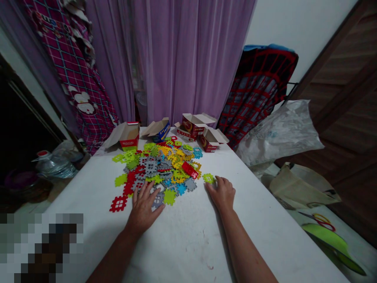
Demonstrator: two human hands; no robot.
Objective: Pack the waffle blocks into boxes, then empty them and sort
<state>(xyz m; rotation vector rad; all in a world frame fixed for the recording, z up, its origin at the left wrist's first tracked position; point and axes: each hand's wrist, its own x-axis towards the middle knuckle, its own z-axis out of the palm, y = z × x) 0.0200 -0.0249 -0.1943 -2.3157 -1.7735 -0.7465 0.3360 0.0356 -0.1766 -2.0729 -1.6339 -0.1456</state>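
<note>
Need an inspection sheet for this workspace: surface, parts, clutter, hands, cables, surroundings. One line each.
Surface: white tabletop, a few small marks near the front
Parts: mixed-colour pile of notched plastic pieces; one yellow-green piece apart on the right
Clutter: open cardboard boxes along the far end
Hands: left hand spread at the pile's near edge; right hand at the yellow-green piece, grip unclear
Cables: nothing seen
Surroundings: purple curtain behind; scissors off the table, lower right
</note>
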